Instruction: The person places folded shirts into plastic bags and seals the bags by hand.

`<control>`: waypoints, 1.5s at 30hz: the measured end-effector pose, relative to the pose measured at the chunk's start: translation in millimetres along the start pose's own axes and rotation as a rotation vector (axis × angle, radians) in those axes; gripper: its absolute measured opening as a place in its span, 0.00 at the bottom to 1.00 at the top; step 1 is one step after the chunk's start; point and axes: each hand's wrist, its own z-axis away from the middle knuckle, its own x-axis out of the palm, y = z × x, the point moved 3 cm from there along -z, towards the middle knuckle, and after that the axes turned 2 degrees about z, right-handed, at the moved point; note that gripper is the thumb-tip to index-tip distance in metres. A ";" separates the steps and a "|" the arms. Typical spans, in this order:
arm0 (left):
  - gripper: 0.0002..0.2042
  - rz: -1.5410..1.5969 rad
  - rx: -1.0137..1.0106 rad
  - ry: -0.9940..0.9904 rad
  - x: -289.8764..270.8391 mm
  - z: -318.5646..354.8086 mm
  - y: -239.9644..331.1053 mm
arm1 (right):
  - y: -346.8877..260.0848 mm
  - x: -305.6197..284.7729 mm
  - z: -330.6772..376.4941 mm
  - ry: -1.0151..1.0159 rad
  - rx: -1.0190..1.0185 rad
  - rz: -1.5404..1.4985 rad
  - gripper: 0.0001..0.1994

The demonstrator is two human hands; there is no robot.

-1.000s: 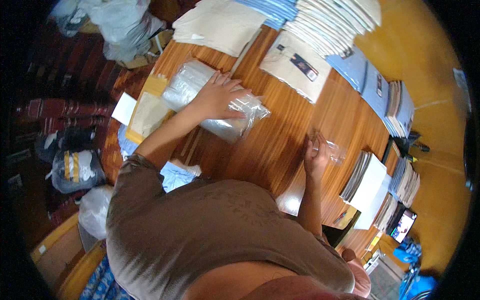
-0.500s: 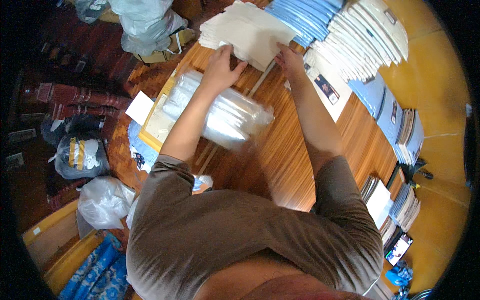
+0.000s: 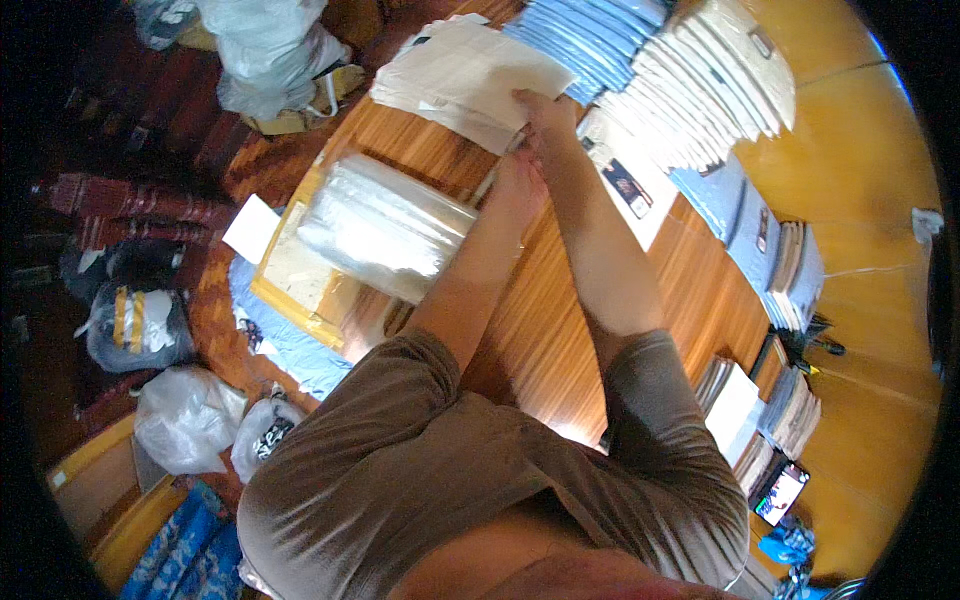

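A stack of cream folded garments (image 3: 450, 75) lies at the far side of the wooden table. My right hand (image 3: 550, 115) is at its near right corner, fingers curled over the edge of the top piece. Close below it, my left hand (image 3: 522, 180) reaches toward the same corner; its fingers are blurred and partly hidden by my right wrist. Left of my left forearm is a pile of clear plastic bags (image 3: 385, 225). To the right of my right hand lies a cream garment with a dark label (image 3: 627, 188).
Blue bagged garments (image 3: 590, 45) and a long row of cream packed garments (image 3: 700, 95) line the far right. Blue folded packs (image 3: 750, 215) continue down the right edge, with a lit phone (image 3: 782, 493) nearer. Plastic sacks (image 3: 185, 420) stand on the floor at left.
My left hand has left the stack's left part and swung right, beside my right hand. My right hand stays by the right corner. The whole view has shifted slightly.
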 end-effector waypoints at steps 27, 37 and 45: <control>0.29 0.064 -0.455 0.036 -27.6 356.1 -97.5 | 133.7 -418.9 456.8 -0.141 0.280 0.000 0.25; 0.22 -1.350 0.075 0.041 8.6 366.1 -99.2 | 114.5 -415.8 441.8 -0.251 0.219 0.261 0.25; 0.28 -2.669 0.307 -0.693 45.8 316.7 -153.7 | 110.3 -417.3 446.4 -0.265 0.187 0.306 0.31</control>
